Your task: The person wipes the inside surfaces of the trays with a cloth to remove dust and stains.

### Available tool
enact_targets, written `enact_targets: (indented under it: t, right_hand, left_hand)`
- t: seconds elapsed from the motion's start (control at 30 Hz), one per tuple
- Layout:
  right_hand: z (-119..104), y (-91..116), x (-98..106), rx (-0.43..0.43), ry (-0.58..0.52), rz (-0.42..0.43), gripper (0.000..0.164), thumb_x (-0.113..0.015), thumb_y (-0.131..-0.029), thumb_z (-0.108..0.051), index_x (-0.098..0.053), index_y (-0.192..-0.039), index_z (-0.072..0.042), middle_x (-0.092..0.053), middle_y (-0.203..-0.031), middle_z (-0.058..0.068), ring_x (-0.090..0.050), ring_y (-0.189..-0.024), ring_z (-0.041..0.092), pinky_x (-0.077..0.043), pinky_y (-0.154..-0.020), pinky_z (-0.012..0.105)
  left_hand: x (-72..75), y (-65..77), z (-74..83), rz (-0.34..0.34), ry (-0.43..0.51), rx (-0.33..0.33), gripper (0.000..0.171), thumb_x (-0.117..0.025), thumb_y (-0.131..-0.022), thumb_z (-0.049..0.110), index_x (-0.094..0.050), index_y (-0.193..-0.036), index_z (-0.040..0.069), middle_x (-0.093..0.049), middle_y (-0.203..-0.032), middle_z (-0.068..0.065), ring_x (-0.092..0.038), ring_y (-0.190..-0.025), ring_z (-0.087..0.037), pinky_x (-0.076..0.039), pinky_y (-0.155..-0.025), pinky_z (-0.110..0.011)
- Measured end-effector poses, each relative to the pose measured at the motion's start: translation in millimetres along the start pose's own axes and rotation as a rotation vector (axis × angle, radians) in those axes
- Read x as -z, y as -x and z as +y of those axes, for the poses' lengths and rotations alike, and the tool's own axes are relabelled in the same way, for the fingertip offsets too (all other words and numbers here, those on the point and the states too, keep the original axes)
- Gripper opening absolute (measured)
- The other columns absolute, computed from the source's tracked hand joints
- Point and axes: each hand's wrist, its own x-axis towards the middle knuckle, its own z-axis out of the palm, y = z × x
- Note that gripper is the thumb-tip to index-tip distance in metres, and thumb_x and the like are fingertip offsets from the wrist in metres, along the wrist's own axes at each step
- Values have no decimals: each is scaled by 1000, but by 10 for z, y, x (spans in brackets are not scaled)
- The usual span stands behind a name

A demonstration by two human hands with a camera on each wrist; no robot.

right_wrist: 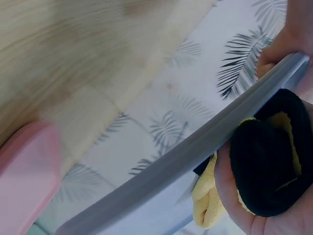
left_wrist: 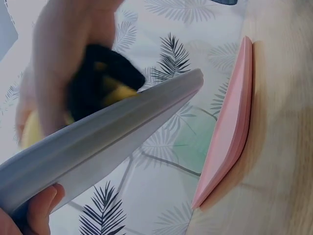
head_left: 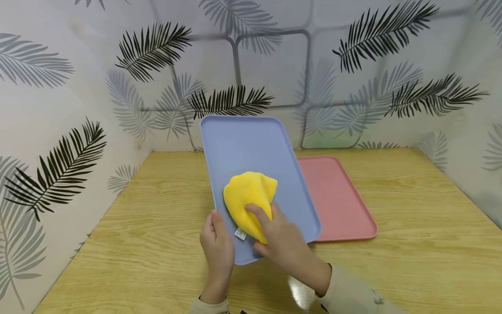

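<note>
A blue tray [head_left: 247, 144] is held up and tilted above the table in the head view. My left hand [head_left: 217, 244] grips its lower left edge, thumb over the rim; in the left wrist view the fingers [left_wrist: 46, 200] curl under it. With my right hand [head_left: 284, 244] I hold a bunched yellow cloth [head_left: 245, 194] against the lower part of the tray's inner face. A small white label [head_left: 240, 233] sticks out from the cloth. From the right wrist, the cloth's dark underside [right_wrist: 264, 166] shows folded within the palm.
A pink tray [head_left: 341, 200] lies on the wood-grain table [head_left: 157, 226], partly behind the blue one. White leaf-patterned walls [head_left: 270, 69] stand at the back and both sides.
</note>
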Motion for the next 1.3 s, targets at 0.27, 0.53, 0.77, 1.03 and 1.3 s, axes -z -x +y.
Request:
enact_targets:
  t: [0.27, 0.53, 0.77, 1.03, 1.3]
  right_hand:
    - [327, 70, -9, -84, 72, 8, 71, -78, -57, -10, -41, -118, -17, -45, -90, 19, -38, -48, 15, -34, -37, 24]
    - [614, 133, -3, -142, 107, 18, 68, -74, -57, -5, -43, -117, -14, -44, -85, 19, -40, -52, 20, -36, -39, 28]
    - [627, 180, -35, -146, 95, 11, 68, -74, -57, -6, -44, -118, -14, -44, -85, 19, -39, -51, 18, -35, -39, 26]
    - [391, 145, -23, -32, 68, 68, 72, -77, -54, -9, -43, -117, -14, -45, -87, 17, -37, -49, 15, -36, -40, 25]
    - [77, 86, -74, 85, -23, 104, 79, -81, -48, -10, -44, -117, -15, -47, -92, 17, -45, -58, 18, -43, -47, 29]
  left_hand:
    - [38, -25, 23, 33, -22, -24, 37, -35, -98, 12, -38, -62, 2, -28, -53, 3, -28, -45, -6, -24, -39, -20]
    - [68, -55, 30, 33, -20, -18, 37, -35, -98, 13, -34, -61, 6, -26, -53, 4, -25, -44, -6, -22, -39, -20]
    - [68, -52, 30, 25, -27, -23, 37, -35, -98, 13, -35, -62, 5, -25, -54, 4, -25, -45, -7, -23, -40, -21]
    - [28, -49, 58, 22, -20, -21, 36, -35, -98, 13, -40, -64, -1, -27, -55, 3, -27, -46, -6, -24, -40, -21]
    - [-4, -5, 7, 10, -9, -1, 37, -35, -98, 15, -49, -72, -7, -33, -56, 2, -34, -48, -6, -29, -42, -20]
